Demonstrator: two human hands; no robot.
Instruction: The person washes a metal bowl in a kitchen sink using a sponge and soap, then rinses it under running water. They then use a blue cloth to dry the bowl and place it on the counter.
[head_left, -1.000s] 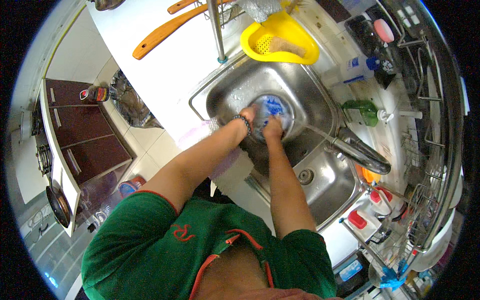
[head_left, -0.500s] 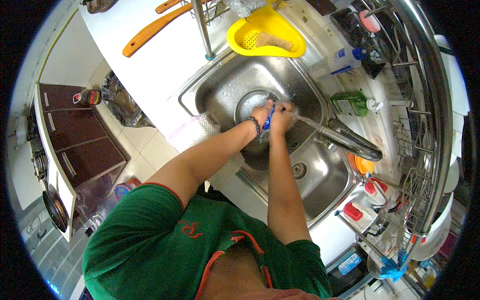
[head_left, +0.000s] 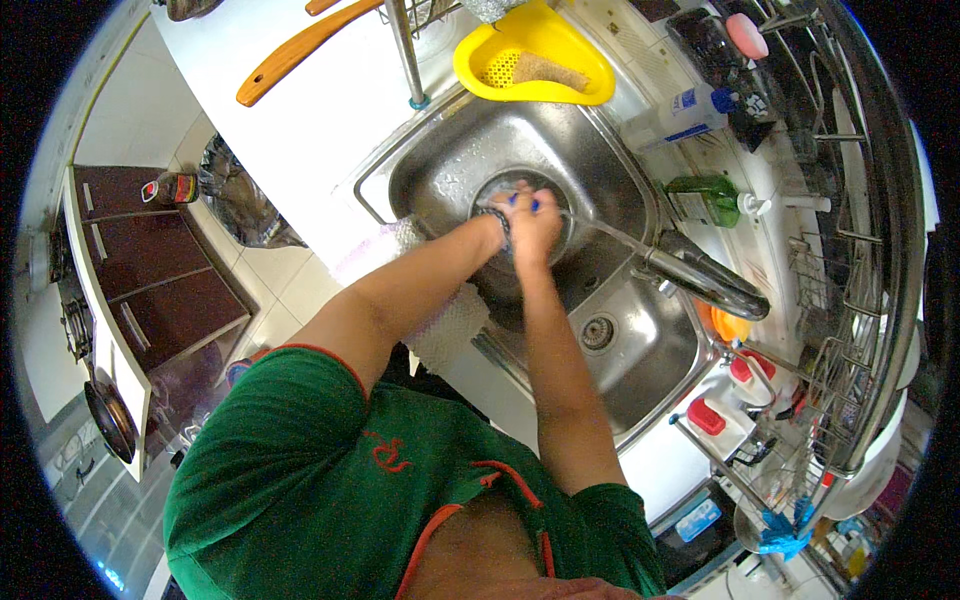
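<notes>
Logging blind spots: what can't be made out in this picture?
Head view:
Blue item: mostly covered by the left hand and right hand; shape unclear.
Left hand's grip: partly hidden by the right hand.
Wooden handle: far end cut off by the top edge.

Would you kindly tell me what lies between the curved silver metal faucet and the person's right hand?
In the head view, a thin, clear stream of water runs from the faucet toward the right hand, above the sink.
</notes>
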